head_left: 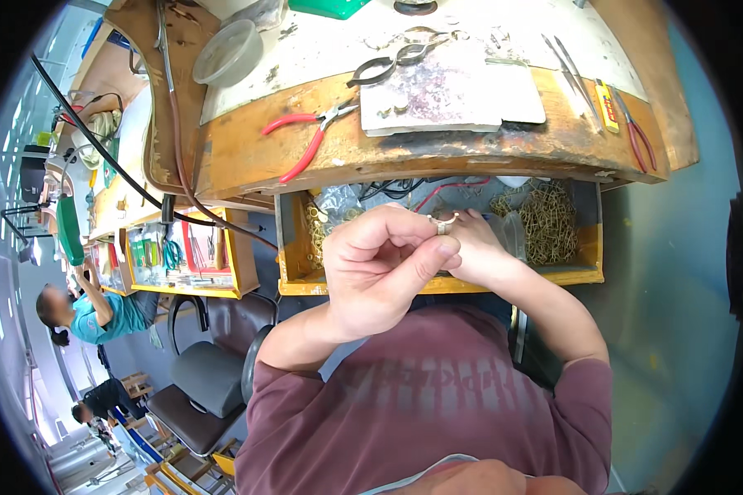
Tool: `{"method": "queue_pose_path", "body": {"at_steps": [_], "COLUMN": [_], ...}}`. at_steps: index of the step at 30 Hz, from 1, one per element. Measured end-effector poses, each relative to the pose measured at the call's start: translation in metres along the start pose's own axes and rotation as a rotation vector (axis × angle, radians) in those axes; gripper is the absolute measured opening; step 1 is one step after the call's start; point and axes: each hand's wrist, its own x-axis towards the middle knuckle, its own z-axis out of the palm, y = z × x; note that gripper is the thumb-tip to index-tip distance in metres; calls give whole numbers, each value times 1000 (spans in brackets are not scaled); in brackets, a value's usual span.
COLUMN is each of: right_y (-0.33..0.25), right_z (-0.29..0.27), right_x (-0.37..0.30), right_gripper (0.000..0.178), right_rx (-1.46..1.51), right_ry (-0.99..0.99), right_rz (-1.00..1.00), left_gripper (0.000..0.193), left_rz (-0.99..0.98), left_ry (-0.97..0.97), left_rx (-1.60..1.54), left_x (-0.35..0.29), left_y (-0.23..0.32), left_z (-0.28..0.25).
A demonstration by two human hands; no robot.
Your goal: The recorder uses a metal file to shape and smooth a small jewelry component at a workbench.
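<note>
Above the open drawer, my two hands meet close together in front of my chest. My left hand is closed, its thumb and index finger pinching a small ring-like metal piece. Part of that piece sticks up shiny past the fingertips. Right behind it is my right hand, with bent fingers near the same piece. The left thumb covers some of its fingertips, so what they grip does not show clearly. In the drawer, a heap of brass-coloured metal parts lies beside the right hand.
On the workbench lie red-handled pliers, a white tray, black-handled pliers, tweezers, a yellow tube and more pliers. A round plastic tub stands back left. Chairs are at left.
</note>
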Motion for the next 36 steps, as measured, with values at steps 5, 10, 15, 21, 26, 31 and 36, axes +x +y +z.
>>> {"method": "queue_pose_path", "body": {"at_steps": [5,10,15,21,26,31,36], "right_y": [2,4,0,2,-3,0,5], "right_z": [4,5,-2,-2,-11,-43,-110], "right_x": [-2,-6,-10,-14,-22,-27,-37], "right_gripper": [31,37,45,50,47,31,21], "right_rx": [14,29,44,88,93,279,241], "right_ry": [35,44,9,22,100,313,563], "right_rz": [-8,-18,3,13,-5,-192,-171], "left_gripper": [10,10,13,13,15,15,17], "left_rz": [43,45,47,-1,5,19,23], "left_ry": [-120,-110,-100,-42,-89,29,81], "left_rx": [74,50,111,-56,-132,-119,7], "left_x": [6,6,3,0,7,10,23], "left_y": [1,-3,-5,-9,-14,-6,-6], "left_z": [-1,-1,-2,1,-7,-11,-24]}}
